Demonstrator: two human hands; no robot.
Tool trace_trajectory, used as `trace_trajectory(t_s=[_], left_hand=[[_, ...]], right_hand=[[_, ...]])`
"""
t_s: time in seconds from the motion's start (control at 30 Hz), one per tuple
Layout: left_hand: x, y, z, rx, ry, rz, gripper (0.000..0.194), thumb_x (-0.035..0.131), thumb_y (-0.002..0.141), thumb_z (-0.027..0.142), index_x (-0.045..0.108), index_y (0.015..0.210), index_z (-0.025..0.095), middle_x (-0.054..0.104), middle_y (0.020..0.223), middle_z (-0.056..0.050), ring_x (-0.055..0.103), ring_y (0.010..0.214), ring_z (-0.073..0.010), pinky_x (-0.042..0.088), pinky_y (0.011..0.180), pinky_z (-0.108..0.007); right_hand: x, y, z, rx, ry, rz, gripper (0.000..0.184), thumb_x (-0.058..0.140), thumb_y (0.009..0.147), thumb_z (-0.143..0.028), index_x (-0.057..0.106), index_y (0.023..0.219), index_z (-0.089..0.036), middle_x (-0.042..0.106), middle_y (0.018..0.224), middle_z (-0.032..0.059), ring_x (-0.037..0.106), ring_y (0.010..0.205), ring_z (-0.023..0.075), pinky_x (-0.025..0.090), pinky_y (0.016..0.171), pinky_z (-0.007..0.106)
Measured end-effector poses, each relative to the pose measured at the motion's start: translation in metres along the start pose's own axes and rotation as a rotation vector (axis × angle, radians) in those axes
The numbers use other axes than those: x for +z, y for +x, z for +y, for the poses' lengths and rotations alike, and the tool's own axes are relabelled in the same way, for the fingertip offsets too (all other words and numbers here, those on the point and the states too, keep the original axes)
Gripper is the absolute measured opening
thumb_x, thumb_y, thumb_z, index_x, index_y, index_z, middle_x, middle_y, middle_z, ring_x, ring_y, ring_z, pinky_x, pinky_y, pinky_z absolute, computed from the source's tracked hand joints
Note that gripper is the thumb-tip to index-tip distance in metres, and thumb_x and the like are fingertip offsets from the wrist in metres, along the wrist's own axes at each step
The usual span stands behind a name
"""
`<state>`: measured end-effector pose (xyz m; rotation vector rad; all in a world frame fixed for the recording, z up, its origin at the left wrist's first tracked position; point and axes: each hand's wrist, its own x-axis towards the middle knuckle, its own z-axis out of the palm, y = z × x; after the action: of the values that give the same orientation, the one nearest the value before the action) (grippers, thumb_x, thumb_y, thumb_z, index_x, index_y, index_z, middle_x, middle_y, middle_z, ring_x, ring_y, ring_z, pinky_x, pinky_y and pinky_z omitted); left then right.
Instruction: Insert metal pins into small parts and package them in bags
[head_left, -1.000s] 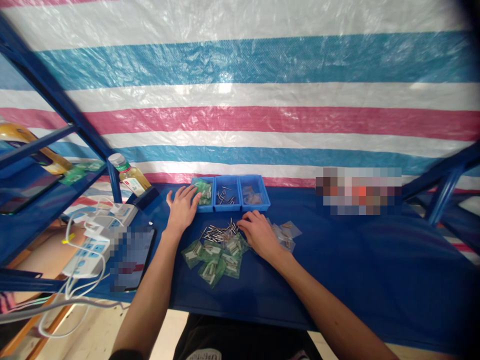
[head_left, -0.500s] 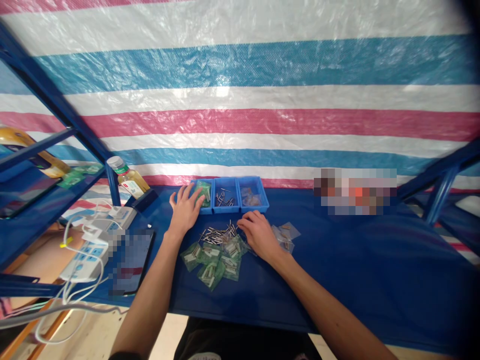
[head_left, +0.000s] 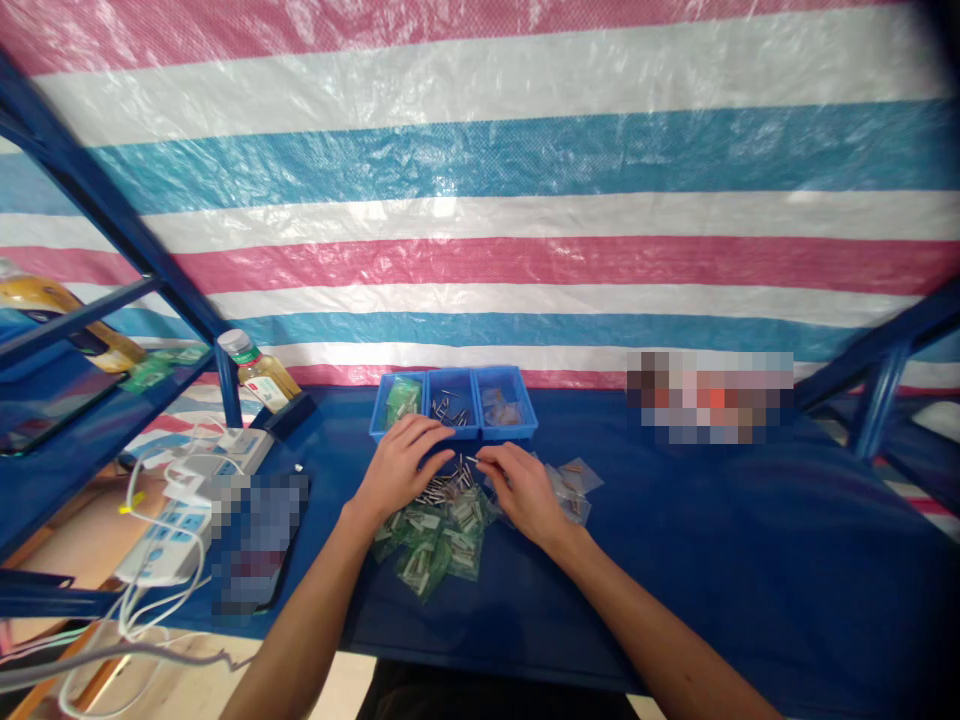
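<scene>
My right hand point(head_left: 521, 490) pinches a small metal pin point(head_left: 471, 459) at its fingertips, just in front of the blue bins. My left hand point(head_left: 405, 465) is open and empty, fingers apart, above the left edge of a heap of loose metal pins point(head_left: 439, 488), part of which it hides. Several green packets point(head_left: 420, 565) with pins inside lie on the near side of the heap. Beside my right hand are clear packets point(head_left: 574, 485), partly covered by it. Behind my hands stand a left bin point(head_left: 375, 425) of green packets, a middle bin point(head_left: 457, 433) of loose pins and a right bin point(head_left: 531, 420) of clear packets.
On the left of the blue table point(head_left: 675, 560) lie a phone point(head_left: 274, 540) and power strips point(head_left: 161, 545) with white cables. A bottle point(head_left: 266, 375) stands by the blue frame post point(head_left: 225, 380). A blurred-out item point(head_left: 709, 395) sits at the back right. Striped sheeting point(head_left: 525, 260) hangs behind.
My left hand has come from the left bin toward the loose pins, moving right and nearer to me. My right hand stays by the heap, with a pin now showing at its fingertips.
</scene>
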<state>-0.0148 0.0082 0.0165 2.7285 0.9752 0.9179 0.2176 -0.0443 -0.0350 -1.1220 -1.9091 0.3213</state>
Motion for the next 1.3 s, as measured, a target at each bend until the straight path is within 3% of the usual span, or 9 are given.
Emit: trace_trajectory(t_s=[0.13,0.4,0.6,0.77,0.97,1.17,1.3], left_hand=[[0.015,0.0,0.013,0.123,-0.055,-0.097,0.02,0.055,0.103,0.027,0.07,0.115,0.02,0.072,0.112,-0.009,0.062,0.106,-0.0229,0.05,0.097,-0.041],[0.016,0.001,0.014,0.108,-0.111,-0.065,0.016,0.058,0.101,0.024,0.073,0.102,0.019,0.073,0.101,-0.009,0.064,0.098,-0.0216,0.052,0.091,-0.039],[0.018,0.002,0.016,0.111,-0.156,-0.05,0.019,0.062,0.099,0.025,0.071,0.115,0.019,0.073,0.107,-0.009,0.064,0.1,-0.0218,0.053,0.091,-0.039],[0.022,0.001,0.018,0.148,-0.167,-0.047,0.012,0.062,0.099,0.023,0.073,0.103,0.019,0.072,0.104,-0.009,0.062,0.1,-0.0222,0.052,0.094,-0.04],[0.024,0.001,0.018,0.131,-0.161,-0.065,0.014,0.059,0.099,0.02,0.072,0.104,0.018,0.071,0.099,-0.009,0.061,0.095,-0.0216,0.053,0.088,-0.038],[0.027,-0.001,0.018,0.12,-0.253,-0.044,0.012,0.059,0.099,0.018,0.07,0.102,0.018,0.073,0.101,-0.009,0.065,0.095,-0.0201,0.054,0.086,-0.035],[0.029,-0.002,0.016,0.102,-0.312,-0.019,0.011,0.061,0.099,0.019,0.07,0.104,0.018,0.074,0.098,-0.009,0.067,0.094,-0.0202,0.055,0.086,-0.035]], right_hand=[[0.002,-0.003,0.0,-0.018,0.044,0.025,0.015,0.054,0.104,-0.026,0.068,0.1,-0.024,0.071,0.087,0.0045,0.066,0.08,0.0213,0.051,0.077,0.034],[-0.001,-0.003,-0.006,-0.048,0.093,0.011,0.019,0.05,0.105,-0.02,0.068,0.11,-0.025,0.072,0.094,0.0055,0.068,0.087,0.0214,0.054,0.082,0.034],[0.002,-0.004,-0.003,-0.017,0.084,0.014,0.015,0.049,0.104,-0.02,0.063,0.11,-0.024,0.072,0.097,0.0054,0.069,0.087,0.0208,0.054,0.081,0.033],[0.005,-0.008,-0.001,-0.011,0.088,0.009,0.014,0.049,0.104,-0.023,0.06,0.113,-0.024,0.072,0.097,0.0056,0.07,0.086,0.0207,0.055,0.077,0.032],[0.003,-0.007,-0.005,-0.042,0.091,-0.012,0.011,0.052,0.105,-0.026,0.06,0.112,-0.024,0.071,0.094,0.0044,0.068,0.083,0.0205,0.055,0.078,0.033],[0.0,-0.004,-0.004,-0.052,0.054,-0.011,0.026,0.041,0.106,-0.017,0.063,0.115,-0.025,0.07,0.103,0.008,0.067,0.096,0.0233,0.055,0.087,0.038],[0.002,-0.003,-0.001,-0.035,0.046,-0.039,0.024,0.046,0.104,-0.019,0.063,0.12,-0.025,0.069,0.113,0.009,0.065,0.104,0.0252,0.055,0.093,0.042]])
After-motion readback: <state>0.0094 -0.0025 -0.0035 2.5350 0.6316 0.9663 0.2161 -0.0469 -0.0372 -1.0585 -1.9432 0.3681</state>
